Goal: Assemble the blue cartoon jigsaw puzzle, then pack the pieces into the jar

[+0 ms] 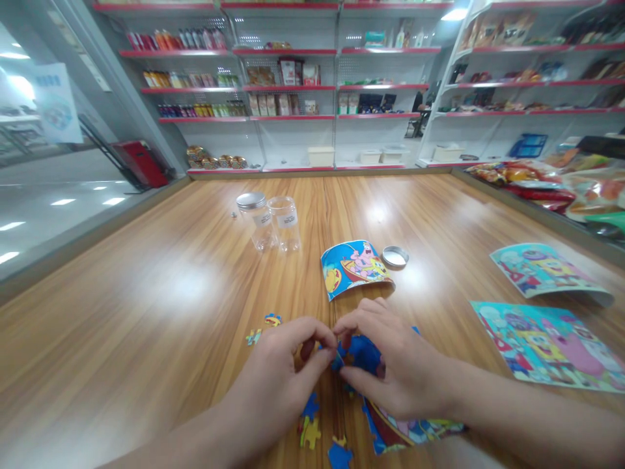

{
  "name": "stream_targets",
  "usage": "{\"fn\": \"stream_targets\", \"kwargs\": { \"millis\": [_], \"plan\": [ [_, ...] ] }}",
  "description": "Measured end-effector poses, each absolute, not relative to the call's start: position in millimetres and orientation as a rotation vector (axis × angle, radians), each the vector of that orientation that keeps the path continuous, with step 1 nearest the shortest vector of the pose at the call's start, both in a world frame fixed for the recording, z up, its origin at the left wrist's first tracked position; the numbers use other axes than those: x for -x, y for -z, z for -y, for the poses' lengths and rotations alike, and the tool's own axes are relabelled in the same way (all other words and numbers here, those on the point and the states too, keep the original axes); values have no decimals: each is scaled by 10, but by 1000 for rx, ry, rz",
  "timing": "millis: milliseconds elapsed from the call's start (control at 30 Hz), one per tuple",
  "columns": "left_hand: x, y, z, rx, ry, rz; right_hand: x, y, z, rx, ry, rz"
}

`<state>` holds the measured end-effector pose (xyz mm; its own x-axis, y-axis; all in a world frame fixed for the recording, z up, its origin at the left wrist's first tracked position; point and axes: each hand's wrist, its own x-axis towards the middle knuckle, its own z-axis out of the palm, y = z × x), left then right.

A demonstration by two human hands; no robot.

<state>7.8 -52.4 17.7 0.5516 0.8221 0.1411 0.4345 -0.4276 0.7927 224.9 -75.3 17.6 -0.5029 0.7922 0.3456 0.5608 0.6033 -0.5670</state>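
Observation:
My left hand [293,355] is closed, thumb and forefinger pinching a small blue jigsaw piece [338,359], mostly hidden by the fingertips. Facing it, my right hand [390,358] curls its fingers and thumb about the same piece. Beneath my right hand lies a partly joined jigsaw puzzle [390,433] with blue, pink and brown parts; my hand and forearm cover much of it. Loose pieces lie nearby: a blue piece [340,454], a yellow piece [310,432], and several more left of my left hand. A curled picture sheet [359,268] stands beyond both hands.
A lidded clear jar [258,225] and an open jar [286,225] stand further back on the wooden table [161,312]. A metal lid [395,256] lies beside the sheet. At right are a cartoon picture [551,345] and a curled one [547,270]. Shelves rise behind.

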Motion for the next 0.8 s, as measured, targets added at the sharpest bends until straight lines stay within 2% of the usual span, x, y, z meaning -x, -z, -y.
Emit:
{"fn": "stream_targets", "kwargs": {
  "millis": [133, 367, 500, 800],
  "plan": [
    [-45, -165, 440, -2066, -811, -1013, -2256, -195, 738, 1177, -432, 2427],
    [-50, -73, 367, -1857, -809, -1010, -2263, -150, 711, 1278, -390, 2375],
    [-86, -85, 352, -1600, -722, -983, -2275, -131, 698, 1306, -346, 2341],
    [-79, -132, 370, -1592, -504, -1070, -2273, -156, 715, 1203, -329, 2315]
  ]
}}
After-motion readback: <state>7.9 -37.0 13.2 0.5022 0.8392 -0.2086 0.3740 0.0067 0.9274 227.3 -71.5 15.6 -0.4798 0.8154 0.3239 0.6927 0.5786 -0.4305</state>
